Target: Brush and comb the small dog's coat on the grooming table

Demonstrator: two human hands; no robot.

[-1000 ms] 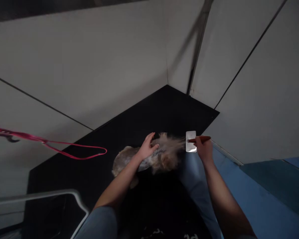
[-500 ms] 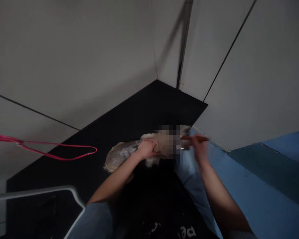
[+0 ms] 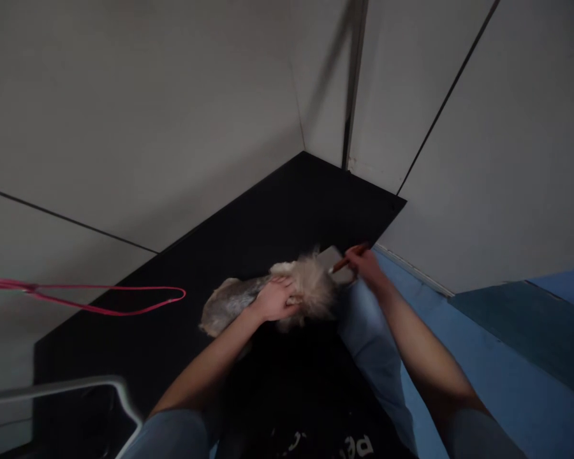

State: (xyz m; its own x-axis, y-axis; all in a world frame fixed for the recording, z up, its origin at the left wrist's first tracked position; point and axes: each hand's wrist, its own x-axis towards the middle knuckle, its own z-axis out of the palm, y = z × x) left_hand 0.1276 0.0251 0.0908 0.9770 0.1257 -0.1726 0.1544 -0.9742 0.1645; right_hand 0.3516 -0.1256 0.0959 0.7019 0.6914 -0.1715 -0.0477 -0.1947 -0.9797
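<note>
A small dog (image 3: 232,303) with a short grey-tan coat and fluffy cream fur on its head lies or stands on the black table (image 3: 268,223); its legs are hidden. Across the back of its neck, my left hand (image 3: 276,298) is closed, fingers in the fur. My right hand (image 3: 367,266) grips the reddish-brown handle of a slicker brush (image 3: 333,260). The brush's flat pale head is against or just beside the fluffed-up head fur; whether the bristles touch it is hard to see.
A pink loop leash (image 3: 124,299) hangs at the left, above the table. Below it is a bent pale metal bar (image 3: 76,384). Grey-white wall panels (image 3: 148,127) border the table. Blue flooring (image 3: 478,357) with a dark green strip (image 3: 526,325) lies to the right.
My right hand and the brush have moved left, in toward the dog's head. Its head fur now stands out in a fan. My left hand stays on the neck.
</note>
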